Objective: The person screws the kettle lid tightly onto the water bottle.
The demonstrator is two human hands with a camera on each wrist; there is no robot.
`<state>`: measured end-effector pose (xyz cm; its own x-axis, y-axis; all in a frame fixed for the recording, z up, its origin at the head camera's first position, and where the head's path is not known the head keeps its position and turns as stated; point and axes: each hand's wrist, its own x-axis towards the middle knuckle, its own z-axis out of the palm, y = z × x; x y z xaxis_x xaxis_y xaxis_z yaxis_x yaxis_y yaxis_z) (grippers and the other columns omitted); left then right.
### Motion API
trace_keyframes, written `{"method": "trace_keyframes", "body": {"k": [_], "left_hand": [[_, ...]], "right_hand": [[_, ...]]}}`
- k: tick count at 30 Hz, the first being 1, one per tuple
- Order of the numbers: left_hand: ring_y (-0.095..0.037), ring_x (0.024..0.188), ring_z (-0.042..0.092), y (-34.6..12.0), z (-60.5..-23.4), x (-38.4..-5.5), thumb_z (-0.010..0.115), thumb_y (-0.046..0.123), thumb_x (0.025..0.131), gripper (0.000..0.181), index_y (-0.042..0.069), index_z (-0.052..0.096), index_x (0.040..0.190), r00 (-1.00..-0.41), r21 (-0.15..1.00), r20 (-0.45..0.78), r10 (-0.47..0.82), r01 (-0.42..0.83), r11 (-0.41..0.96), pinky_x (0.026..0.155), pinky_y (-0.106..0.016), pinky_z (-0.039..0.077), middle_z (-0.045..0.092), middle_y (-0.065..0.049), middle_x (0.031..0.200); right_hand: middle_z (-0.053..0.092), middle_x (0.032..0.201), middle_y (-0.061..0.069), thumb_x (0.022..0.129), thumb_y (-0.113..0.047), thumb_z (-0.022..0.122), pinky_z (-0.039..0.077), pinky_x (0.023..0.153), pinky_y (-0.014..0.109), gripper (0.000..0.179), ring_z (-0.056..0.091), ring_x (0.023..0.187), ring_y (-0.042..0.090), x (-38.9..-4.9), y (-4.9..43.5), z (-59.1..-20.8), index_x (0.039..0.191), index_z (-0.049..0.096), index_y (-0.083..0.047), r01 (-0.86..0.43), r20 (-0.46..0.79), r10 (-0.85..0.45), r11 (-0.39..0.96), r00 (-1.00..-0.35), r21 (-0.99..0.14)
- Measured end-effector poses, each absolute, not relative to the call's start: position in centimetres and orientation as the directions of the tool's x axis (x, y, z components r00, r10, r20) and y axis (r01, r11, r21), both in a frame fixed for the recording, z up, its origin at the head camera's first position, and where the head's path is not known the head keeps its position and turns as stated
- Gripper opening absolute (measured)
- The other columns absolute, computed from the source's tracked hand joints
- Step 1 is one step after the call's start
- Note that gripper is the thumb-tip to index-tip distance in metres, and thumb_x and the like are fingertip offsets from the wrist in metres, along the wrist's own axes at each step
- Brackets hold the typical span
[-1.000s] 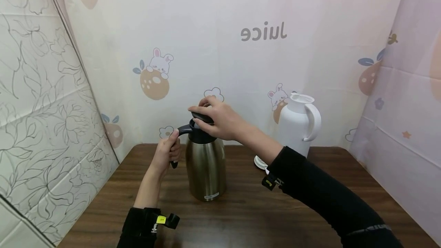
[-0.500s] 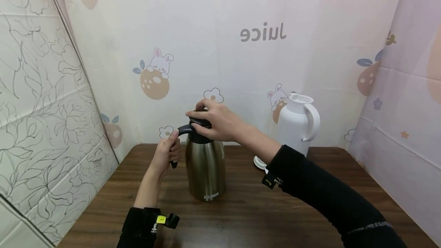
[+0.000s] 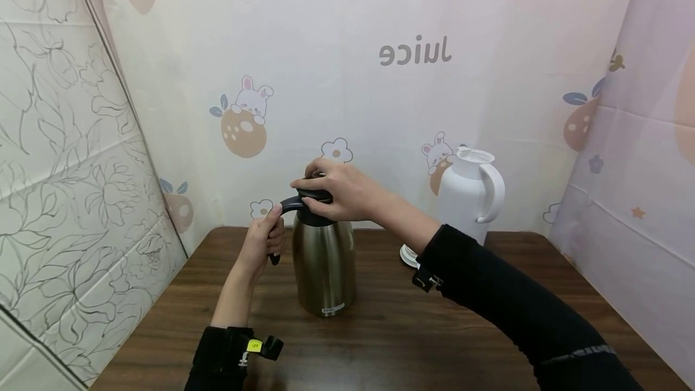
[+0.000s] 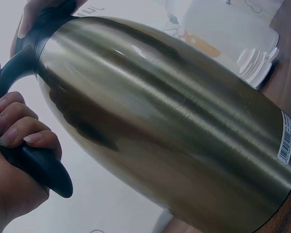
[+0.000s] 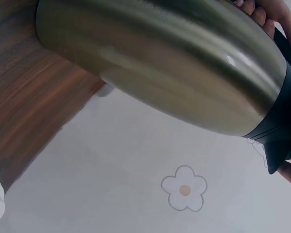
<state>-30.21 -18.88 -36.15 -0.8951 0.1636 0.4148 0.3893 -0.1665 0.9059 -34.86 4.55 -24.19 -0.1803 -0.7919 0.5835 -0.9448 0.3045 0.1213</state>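
A gold-toned metal vacuum jug (image 3: pixel 324 270) with a black collar stands upright on the wooden table. My left hand (image 3: pixel 256 247) grips its black handle (image 4: pixel 41 170), fingers wrapped round it as the left wrist view shows. From above, my right hand (image 3: pixel 350 190) holds the black lid (image 3: pixel 316 195) at the jug's mouth, thumb on the near side and fingers over the top. The lid sits level on the collar. In the right wrist view the jug's dark spout (image 5: pixel 275 154) points away from the handle, and most of the right hand is out of frame.
A white vacuum jug (image 3: pixel 461 198) stands at the back right, partly behind my right sleeve. Beside it on the table (image 3: pixel 380 343) lies a white lid (image 4: pixel 254 67). A patterned curtain (image 3: pixel 347 89) hangs right behind the table.
The black lid was tilted and a little raised one second ago; it has come down level onto the collar. My right fingers have shifted slightly left. The left hand has stayed on the handle.
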Motion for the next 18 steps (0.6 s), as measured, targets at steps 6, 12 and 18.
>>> {"method": "trace_keyframes", "body": {"k": [6, 12, 18], "left_hand": [[-0.011, 0.047, 0.026, -18.89, -36.19, -30.17, 0.044, 0.041, 0.113, 0.062, 0.002, 0.024, 0.070, -0.897, 0.908, 0.414, 0.154, 0.396, -0.137, 0.048, -0.026, 0.023, 0.030, 0.010, 0.054], [-0.011, 0.047, 0.026, -18.87, -36.25, -30.19, 0.045, 0.041, 0.113, 0.062, 0.001, 0.025, 0.071, -0.901, 0.911, 0.407, 0.153, 0.387, -0.141, 0.048, -0.025, 0.025, 0.030, 0.010, 0.055], [-0.011, 0.047, 0.027, -18.86, -36.29, -30.07, 0.045, 0.042, 0.113, 0.061, 0.004, 0.027, 0.069, -0.906, 0.916, 0.397, 0.146, 0.380, -0.133, 0.048, -0.024, 0.027, 0.031, 0.010, 0.054]], "right_hand": [[0.064, 0.119, 0.010, 0.100, -0.028, 0.067, 0.055, 0.078, 0.032, 0.033, 0.065, 0.092, 0.018, -34.79, 4.47, -24.08, 0.131, 0.076, -0.019, -0.943, 0.562, -0.808, 0.302, -0.175, 0.142], [0.065, 0.117, 0.010, 0.101, -0.028, 0.068, 0.056, 0.076, 0.031, 0.033, 0.064, 0.090, 0.018, -34.59, 4.43, -24.29, 0.131, 0.076, -0.018, -0.929, 0.571, -0.803, 0.323, -0.170, 0.178], [0.067, 0.115, 0.010, 0.102, -0.029, 0.066, 0.056, 0.073, 0.030, 0.032, 0.064, 0.087, 0.017, -34.05, 4.14, -24.50, 0.130, 0.076, -0.017, -0.901, 0.584, -0.791, 0.374, -0.184, 0.222]]}}
